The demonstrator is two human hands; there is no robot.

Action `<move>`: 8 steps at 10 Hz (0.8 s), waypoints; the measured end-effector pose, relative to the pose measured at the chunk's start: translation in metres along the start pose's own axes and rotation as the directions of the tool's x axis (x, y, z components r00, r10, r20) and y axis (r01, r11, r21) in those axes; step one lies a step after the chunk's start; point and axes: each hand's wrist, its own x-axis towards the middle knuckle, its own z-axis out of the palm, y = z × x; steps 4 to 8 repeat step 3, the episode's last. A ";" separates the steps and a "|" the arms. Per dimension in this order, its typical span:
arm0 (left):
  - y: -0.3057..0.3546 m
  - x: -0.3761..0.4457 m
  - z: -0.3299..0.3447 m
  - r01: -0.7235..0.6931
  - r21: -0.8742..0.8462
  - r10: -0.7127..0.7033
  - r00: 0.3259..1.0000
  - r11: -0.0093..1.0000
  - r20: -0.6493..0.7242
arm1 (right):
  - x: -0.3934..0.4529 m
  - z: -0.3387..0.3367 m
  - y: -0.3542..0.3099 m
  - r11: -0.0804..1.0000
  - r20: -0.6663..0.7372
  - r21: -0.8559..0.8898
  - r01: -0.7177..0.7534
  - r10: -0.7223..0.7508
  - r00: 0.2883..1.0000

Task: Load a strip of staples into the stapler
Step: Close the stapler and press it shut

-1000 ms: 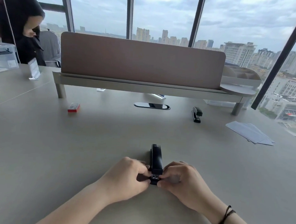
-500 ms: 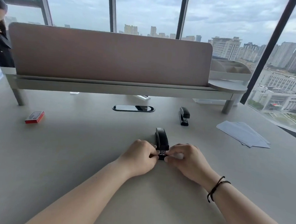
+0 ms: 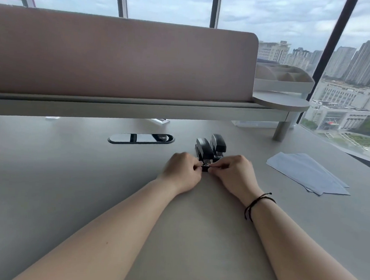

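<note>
Head view: the grey table (image 3: 68, 197) lies bare around both forearms. A second stapler (image 3: 219, 143) sits just beside the black stapler (image 3: 203, 149); papers (image 3: 307, 175) lie well apart to the right. The left hand (image 3: 183, 172) and right hand (image 3: 234, 175) meet knuckles-up, fingers curled and pinching the stapler's near end. Its long axis runs away from the person toward the partition (image 3: 120, 55).

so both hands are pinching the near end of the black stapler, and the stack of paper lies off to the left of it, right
Not quite. Both the left hand and right hand pinch the near end of the black stapler, but the stack of paper lies to its right, as the head view shows.
</note>
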 end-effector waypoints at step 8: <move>0.001 0.010 0.007 -0.010 0.081 0.011 1.000 0.997 -0.017 | 0.010 0.005 0.004 0.998 -0.117 0.000 -0.057 0.057 0.992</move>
